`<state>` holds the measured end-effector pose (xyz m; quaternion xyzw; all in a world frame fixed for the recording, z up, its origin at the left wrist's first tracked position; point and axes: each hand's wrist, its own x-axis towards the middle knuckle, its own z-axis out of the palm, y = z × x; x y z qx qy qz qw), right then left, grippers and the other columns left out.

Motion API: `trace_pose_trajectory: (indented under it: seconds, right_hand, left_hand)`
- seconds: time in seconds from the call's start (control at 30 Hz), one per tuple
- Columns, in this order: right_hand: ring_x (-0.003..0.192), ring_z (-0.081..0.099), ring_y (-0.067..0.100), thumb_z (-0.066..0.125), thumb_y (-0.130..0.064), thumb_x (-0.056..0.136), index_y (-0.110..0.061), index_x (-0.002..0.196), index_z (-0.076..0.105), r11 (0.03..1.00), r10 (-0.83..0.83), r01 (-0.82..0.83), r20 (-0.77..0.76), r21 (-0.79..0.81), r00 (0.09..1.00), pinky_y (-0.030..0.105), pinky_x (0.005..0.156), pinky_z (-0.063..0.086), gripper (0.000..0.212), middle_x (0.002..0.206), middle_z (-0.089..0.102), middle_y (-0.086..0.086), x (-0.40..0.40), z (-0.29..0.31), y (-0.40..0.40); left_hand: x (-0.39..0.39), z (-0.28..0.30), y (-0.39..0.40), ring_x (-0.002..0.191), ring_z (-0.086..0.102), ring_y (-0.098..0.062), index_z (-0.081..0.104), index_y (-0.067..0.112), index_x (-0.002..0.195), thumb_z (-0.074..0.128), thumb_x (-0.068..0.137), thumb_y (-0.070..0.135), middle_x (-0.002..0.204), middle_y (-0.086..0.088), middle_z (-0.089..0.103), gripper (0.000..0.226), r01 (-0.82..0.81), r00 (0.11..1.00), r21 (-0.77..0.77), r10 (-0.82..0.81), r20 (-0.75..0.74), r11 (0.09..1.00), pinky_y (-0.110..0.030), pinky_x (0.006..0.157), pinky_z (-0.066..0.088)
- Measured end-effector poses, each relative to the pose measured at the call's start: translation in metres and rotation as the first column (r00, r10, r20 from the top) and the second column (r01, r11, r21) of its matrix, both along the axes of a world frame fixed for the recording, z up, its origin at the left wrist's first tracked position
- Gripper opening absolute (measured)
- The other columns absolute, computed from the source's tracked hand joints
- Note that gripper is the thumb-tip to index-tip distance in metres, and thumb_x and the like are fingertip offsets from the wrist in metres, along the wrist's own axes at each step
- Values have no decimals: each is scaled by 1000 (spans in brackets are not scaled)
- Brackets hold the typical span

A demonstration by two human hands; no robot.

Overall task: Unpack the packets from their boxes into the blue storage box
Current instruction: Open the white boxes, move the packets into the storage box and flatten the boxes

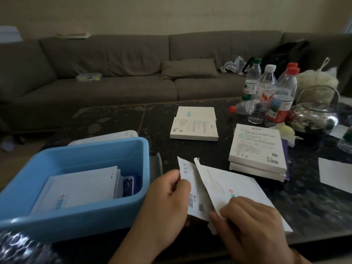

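White flat cardboard box [236, 189] gripped by right hand [253, 227]; left hand [167, 199] pinches its torn flap [187, 180], spreading mouth for packet removal beside blue plastic storage box [80, 149].

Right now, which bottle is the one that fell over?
Find the dark table, then the cluster of water bottles at its far right. The fallen bottle lies at their feet, beside the green-capped bottle. It alone lies on its side, red cap pointing left.
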<state>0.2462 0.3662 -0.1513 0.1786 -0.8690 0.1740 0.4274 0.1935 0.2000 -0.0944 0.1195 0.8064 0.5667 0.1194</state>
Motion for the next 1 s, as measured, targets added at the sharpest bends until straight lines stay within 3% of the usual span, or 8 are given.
trace_pose_trajectory:
  seconds: [0.2, 0.33, 0.5, 0.63, 0.77, 0.87, 0.9, 1.0]
  right_hand:
    - [45, 43, 16, 55, -40, 94, -14, 52, 58, 998, 58, -58, -11, 10, 998, 23, 42, 35, 49, 54, 46, -2, 5, -3, 2]
    - [46, 49, 12, 55, -44, 94, -18, 54, 61, 996, 68, -69, 21, 50, 997, 21, 44, 41, 48, 55, 52, -5, 8, -10, 4]
    - [51, 55, 3, 44, -54, 97, -31, 57, 58, 946, -15, -45, 180, 321, 984, 21, 46, 49, 48, 58, 56, -15, 5, -28, 4]
    - [52, 54, 2, 40, -57, 97, -34, 61, 58, 919, -6, -111, 293, 379, 956, 19, 46, 49, 46, 60, 55, -16, 2, -29, -3]
    - [58, 57, -4, 57, -60, 86, -37, 70, 65, 993, 107, -76, 428, -90, 897, 13, 52, 46, 29, 65, 61, -16, 0, 11, -20]
    - [94, 67, 0, 65, -20, 91, -35, 106, 65, 676, 607, -121, 457, -727, 650, 11, 68, 50, 21, 94, 71, -14, -29, 36, -37]
    - [110, 65, 15, 56, -6, 95, -21, 118, 60, 582, 701, -95, 439, -808, 562, 19, 78, 54, 27, 106, 70, -7, -48, 40, -35]
    - [119, 59, 33, 61, 5, 88, -6, 126, 51, 648, 656, -114, 475, -753, 586, 48, 94, 52, 41, 126, 63, 12, -88, 61, -30]
  left_hand:
    - [26, 31, -17, 75, 66, 13, 61, 32, 88, 48, 91, 33, 82, 25, 70, 14, 15, 999, 77, -13, -29, 997, -17, 59, 58]
    - [33, 46, -29, 77, 68, 6, 66, 30, 88, 46, 82, 37, 85, 19, 73, 22, -44, 997, 74, 49, -66, 996, -30, 63, 60]
    - [28, 60, -52, 62, 64, 10, 61, 60, 48, 48, 95, 22, 56, 30, 64, 62, -245, 970, 172, 241, 43, 954, -25, 61, 48]
    - [12, 59, -69, 97, 70, -21, 76, 45, 76, 63, 74, 26, 94, 6, 77, 23, -285, 958, 435, 265, 108, 854, -51, 93, 48]
    - [9, 62, -81, 81, 75, -24, 81, 20, 75, 51, 69, 22, 96, -11, 76, 30, -280, 957, 738, 114, 268, 614, -38, 58, 59]
    - [10, 62, -83, 74, 74, -31, 78, 2, 84, 55, 69, 19, 98, -24, 73, 32, -304, 926, 823, -53, 373, 480, -34, 44, 57]
    - [11, 62, -83, 70, 74, -32, 75, -1, 91, 55, 71, 18, 98, -27, 72, 35, -310, 915, 829, -91, 393, 466, -33, 41, 56]
    - [14, 62, -85, 61, 73, -31, 68, -1, 103, 49, 76, 16, 92, -30, 71, 37, -267, 901, 860, -205, 383, 435, -34, 39, 56]
